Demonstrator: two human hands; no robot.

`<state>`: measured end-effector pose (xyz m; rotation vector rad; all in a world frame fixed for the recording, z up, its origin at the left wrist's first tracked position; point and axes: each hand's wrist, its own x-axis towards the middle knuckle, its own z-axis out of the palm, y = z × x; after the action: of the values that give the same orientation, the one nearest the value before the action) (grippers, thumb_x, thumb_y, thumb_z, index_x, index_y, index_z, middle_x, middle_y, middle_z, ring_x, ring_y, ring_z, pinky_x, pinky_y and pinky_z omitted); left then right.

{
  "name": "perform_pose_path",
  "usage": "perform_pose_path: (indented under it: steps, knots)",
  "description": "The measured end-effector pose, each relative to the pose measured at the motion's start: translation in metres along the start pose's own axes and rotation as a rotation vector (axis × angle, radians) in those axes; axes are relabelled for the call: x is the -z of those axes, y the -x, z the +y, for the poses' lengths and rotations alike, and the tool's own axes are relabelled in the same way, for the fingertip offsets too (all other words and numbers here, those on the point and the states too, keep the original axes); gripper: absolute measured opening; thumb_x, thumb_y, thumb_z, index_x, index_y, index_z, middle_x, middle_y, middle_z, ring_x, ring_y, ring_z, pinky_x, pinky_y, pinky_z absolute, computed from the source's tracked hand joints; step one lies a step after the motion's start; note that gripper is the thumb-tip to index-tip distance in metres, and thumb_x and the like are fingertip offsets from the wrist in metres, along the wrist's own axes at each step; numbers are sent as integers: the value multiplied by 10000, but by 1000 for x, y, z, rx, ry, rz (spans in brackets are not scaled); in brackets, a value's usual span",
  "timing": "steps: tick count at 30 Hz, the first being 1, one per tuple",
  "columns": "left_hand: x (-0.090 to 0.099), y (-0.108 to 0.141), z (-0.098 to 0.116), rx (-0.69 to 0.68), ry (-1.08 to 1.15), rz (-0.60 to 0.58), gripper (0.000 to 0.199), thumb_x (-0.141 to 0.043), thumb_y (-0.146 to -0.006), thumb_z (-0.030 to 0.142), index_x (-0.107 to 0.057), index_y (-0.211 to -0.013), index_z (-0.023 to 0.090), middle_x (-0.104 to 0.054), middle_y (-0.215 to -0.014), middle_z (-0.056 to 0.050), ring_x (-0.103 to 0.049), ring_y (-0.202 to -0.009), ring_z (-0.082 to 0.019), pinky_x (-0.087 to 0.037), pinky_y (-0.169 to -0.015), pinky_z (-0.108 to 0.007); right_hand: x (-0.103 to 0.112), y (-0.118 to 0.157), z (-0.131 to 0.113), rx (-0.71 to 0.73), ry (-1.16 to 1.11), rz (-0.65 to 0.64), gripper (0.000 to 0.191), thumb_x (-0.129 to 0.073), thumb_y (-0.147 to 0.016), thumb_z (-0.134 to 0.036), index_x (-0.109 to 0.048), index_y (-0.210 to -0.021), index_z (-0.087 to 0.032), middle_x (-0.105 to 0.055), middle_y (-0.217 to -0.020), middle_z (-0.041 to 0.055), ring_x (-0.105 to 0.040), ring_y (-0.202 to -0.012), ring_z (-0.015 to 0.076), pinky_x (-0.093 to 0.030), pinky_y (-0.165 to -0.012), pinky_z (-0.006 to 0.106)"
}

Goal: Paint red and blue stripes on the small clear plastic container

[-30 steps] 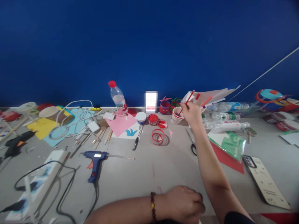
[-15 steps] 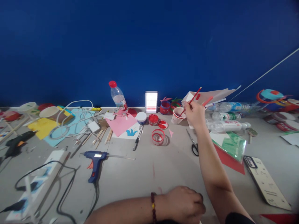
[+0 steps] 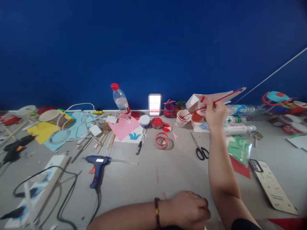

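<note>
My right hand [image 3: 216, 113] is closed on a slim red brush [image 3: 224, 96] at the back right. The brush lies slanted, its lower end in the white paper cup [image 3: 182, 118]. Behind that hand stands an orange-red cup [image 3: 198, 114]. Near the front edge my left hand [image 3: 190, 209] is curled, its fingertips turned away; what it holds, if anything, is hidden. A clear ring with red rims [image 3: 161, 141] rests mid-table, in front of an open jar of red paint [image 3: 156, 122] and its red-smeared lid [image 3: 166, 127].
Black-handled scissors [image 3: 202, 152] lie left of my right forearm. A phone [image 3: 273, 187] is at the right, with plastic bottles [image 3: 237, 129] behind. At the left are a blue glue gun [image 3: 97, 169], a power strip [image 3: 38, 191] and cables. A red-capped bottle [image 3: 121, 102] stands at the back.
My right hand has moved right, away from the paper cup, and the brush has tilted from steep to nearly flat. The orange-red cup has come into sight. My left hand is almost unchanged.
</note>
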<state>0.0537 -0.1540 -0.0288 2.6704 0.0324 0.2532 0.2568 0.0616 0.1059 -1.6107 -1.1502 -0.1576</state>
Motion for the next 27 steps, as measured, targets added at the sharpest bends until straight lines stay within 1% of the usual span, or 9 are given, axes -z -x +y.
perform_pose_path:
  steps: [4,7,9,12,14,18,22,24,27]
  knots:
    - [3,0,0,-6,6,-4,215,-577,-923,408,-609,-948,197,-654,-927,-35,-629,-788,-146,-483,-676,-254,2,-3,5,32,44,6,368,-496,-947,-526,-564,-729,-238,-691,-652,72,-692,-642,252,-557,-745,431]
    - [6,-1,1,-4,8,-4,203,-582,-924,405,-597,-920,203,-656,-920,-26,-625,-782,-145,-489,-664,-261,4,-4,7,25,34,-42,331,-496,-951,-489,-597,-782,-223,-703,-676,83,-704,-679,264,-547,-772,434]
    - [6,-1,1,0,6,-5,202,-585,-925,407,-586,-898,207,-654,-912,-22,-622,-776,-143,-485,-650,-265,6,-5,8,22,16,-137,284,-514,-947,-453,-634,-869,-208,-723,-722,87,-714,-709,267,-541,-787,423]
    - [5,-1,1,6,7,1,202,-588,-926,407,-573,-890,208,-649,-911,-23,-625,-782,-140,-473,-637,-268,6,-5,8,26,-11,-342,231,-530,-936,-381,-664,-979,-197,-757,-831,94,-720,-743,256,-536,-804,399]
    - [3,-1,1,6,8,5,201,-588,-926,405,-572,-898,207,-650,-912,-24,-627,-791,-142,-468,-641,-270,2,-3,7,38,-16,-434,209,-510,-931,-329,-669,-973,-200,-764,-877,89,-720,-777,247,-531,-823,388]
    - [-2,0,-1,-5,5,14,214,-579,-926,410,-592,-923,197,-655,-909,-23,-625,-787,-149,-466,-650,-281,-12,3,4,102,56,-520,206,-473,-920,-284,-663,-929,-204,-759,-920,94,-706,-870,260,-505,-869,396]
    - [-7,1,-2,-16,-5,22,229,-582,-917,413,-605,-931,186,-650,-912,-19,-621,-774,-150,-464,-647,-289,-21,7,-2,106,119,-599,191,-457,-899,-249,-642,-876,-207,-749,-870,102,-697,-852,281,-498,-848,406]
    - [-8,1,-2,-14,6,21,222,-587,-917,410,-599,-944,189,-651,-923,-23,-621,-774,-149,-465,-650,-284,-21,8,-5,86,108,-610,170,-458,-889,-242,-623,-856,-217,-743,-844,96,-699,-838,285,-503,-838,411]
    - [-9,0,-2,-14,9,25,214,-573,-926,404,-595,-940,192,-653,-925,-26,-620,-775,-151,-469,-654,-288,-19,7,-5,74,36,-571,146,-461,-893,-259,-598,-851,-230,-737,-838,83,-701,-818,271,-515,-829,405]
